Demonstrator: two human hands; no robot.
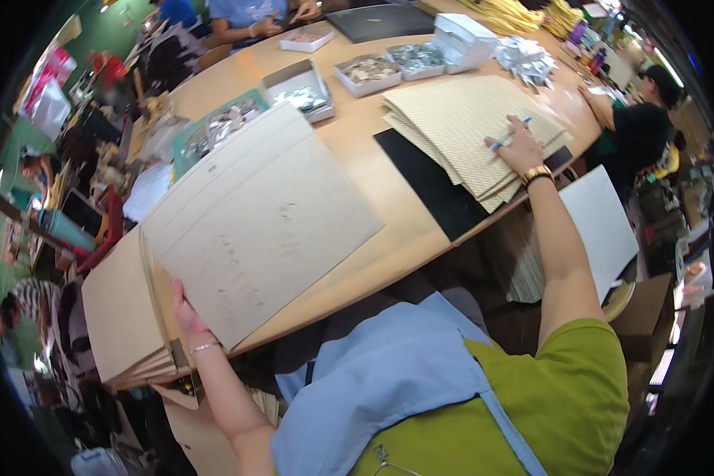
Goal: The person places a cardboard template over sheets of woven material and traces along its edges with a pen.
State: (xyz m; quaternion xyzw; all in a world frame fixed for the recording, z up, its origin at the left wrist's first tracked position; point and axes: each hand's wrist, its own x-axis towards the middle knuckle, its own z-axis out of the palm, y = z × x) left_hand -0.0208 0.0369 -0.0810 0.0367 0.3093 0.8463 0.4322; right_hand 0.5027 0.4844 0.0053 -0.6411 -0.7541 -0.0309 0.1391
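Observation:
My left hand [189,316] grips the lower left edge of a large grey board [262,214], thumb up and fingers underneath, partly hidden; the board slants over the table. My right hand [520,149] lies on a stack of cream textured sheets [460,119], fingers bent around a blue pen [497,146]. Under the cream stack, a black sheet [432,186] shows, reaching the table's front edge. Left of the grey board, a pile of tan boards [123,309] rests at the table corner.
Open boxes of small pieces [367,73] stand along the middle of the table [357,151], beside a white box [462,44]. A green tray [190,151] lies behind the grey board. A co-worker [646,111] sits at right; another person's hands [270,25] are at the far side.

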